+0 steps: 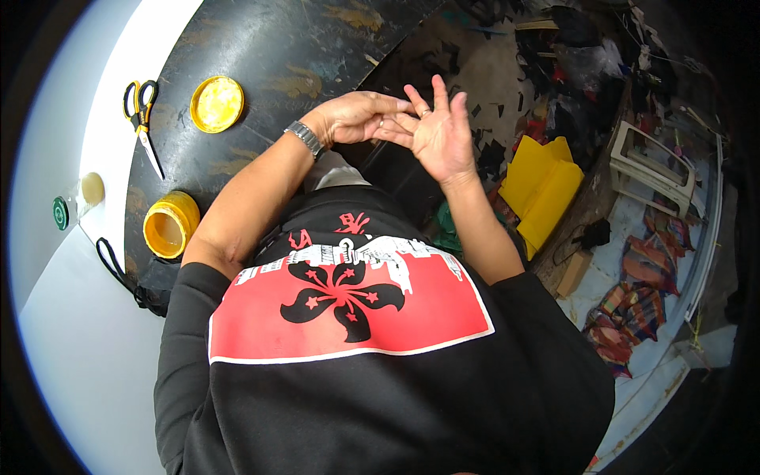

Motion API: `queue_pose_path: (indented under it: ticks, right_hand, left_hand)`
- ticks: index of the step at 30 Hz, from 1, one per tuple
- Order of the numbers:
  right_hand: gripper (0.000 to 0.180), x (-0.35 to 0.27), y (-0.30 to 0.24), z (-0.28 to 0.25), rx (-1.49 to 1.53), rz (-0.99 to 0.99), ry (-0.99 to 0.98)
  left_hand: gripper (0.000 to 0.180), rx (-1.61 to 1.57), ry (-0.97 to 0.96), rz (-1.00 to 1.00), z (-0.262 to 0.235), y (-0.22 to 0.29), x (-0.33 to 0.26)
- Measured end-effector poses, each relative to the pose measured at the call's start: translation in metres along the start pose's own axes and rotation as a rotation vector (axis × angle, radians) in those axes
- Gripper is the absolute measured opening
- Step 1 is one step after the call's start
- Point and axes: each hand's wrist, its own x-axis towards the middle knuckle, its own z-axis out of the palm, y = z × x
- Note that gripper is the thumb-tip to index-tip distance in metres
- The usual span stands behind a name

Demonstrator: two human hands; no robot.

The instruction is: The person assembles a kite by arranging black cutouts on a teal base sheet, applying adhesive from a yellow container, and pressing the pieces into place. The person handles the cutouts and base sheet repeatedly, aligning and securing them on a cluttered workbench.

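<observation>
hands (400, 127): 2 (touching) | scissors (141, 119): 1 | yellow lid (216, 104): 1 | yellow jar (169, 224): 1

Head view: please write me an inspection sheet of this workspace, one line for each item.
Surface: dark, worn round table with pale smears, beside a white surface at the left.
Job's things: nothing is held; the left hand and the right hand touch at the fingers, empty.
Clutter: yellow-handled scissors, yellow lid, open yellow jar, small bottle with a green cap lying on its side.
Hands: left wrist wears a metal watch; right hand open, palm toward the camera.
Cables: black cord at the table's near edge.
Surroundings: yellow folded sheet, dark scraps and patterned cloth on the floor.
</observation>
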Motion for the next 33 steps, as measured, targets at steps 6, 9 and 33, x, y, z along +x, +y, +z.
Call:
queue_pose_path:
  ticks: [6,9,33]
  right_hand:
    - [0.098,0.002,-0.02,-0.028,0.073,0.277,-0.133]
    - [0.099,0.0,-0.023,-0.031,0.236,0.267,-0.165]
    - [0.093,0.003,0.018,0.003,-0.19,-0.122,0.074]
  left_hand:
    - [0.029,0.783,0.119,0.145,0.024,-0.002,-0.019]
    - [0.019,1.228,0.285,0.53,0.035,-0.011,-0.032]
    - [0.046,0.506,0.177,0.33,0.03,-0.018,0.02]
